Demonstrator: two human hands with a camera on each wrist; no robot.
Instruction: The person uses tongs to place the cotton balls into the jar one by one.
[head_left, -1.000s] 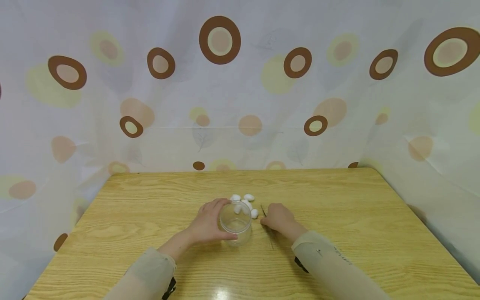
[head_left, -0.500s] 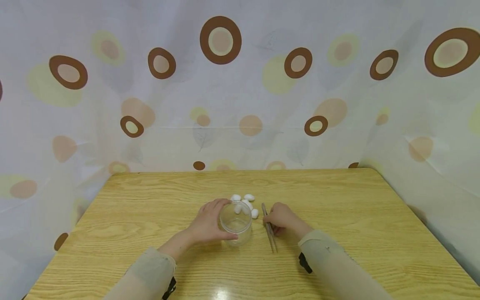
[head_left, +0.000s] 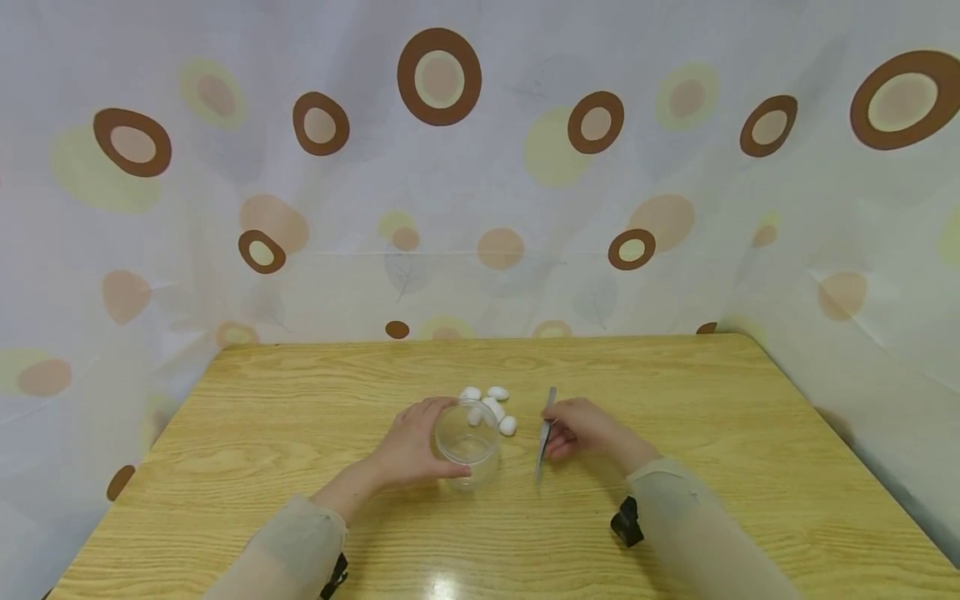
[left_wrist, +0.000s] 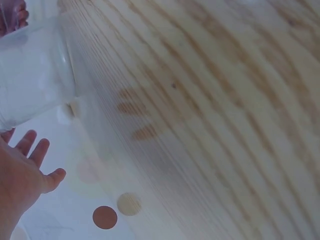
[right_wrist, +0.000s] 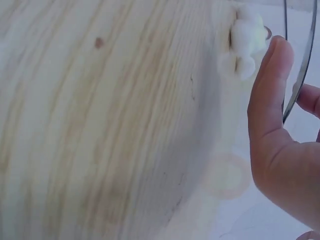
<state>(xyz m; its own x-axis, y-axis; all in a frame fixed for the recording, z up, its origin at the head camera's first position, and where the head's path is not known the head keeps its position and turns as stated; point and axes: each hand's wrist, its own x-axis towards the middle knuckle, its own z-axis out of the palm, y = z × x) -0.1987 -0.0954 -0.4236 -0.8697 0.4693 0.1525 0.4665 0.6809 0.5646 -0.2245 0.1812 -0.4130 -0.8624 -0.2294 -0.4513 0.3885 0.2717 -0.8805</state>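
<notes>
My left hand grips a clear round jar from its left side, thumb at the near side and fingers at the far side of the rim. In the left wrist view the jar shows its see-through wall beside the spread fingers. My right hand pinches a pair of metal tweezers between thumb and fingers, to the right of the jar. The right wrist view shows both thin arms of the tweezers. Several white cotton balls lie behind and right of the jar, some seen through its wall.
All of this is on a wood-grain table. A patterned curtain hangs along the table's back and both sides. Each wrist carries a dark strapped device, such as the right one.
My right hand has picked the tweezers up off the table and moved right with them, turning them more upright. My left hand keeps its grip on the jar; the cotton balls stay put.
</notes>
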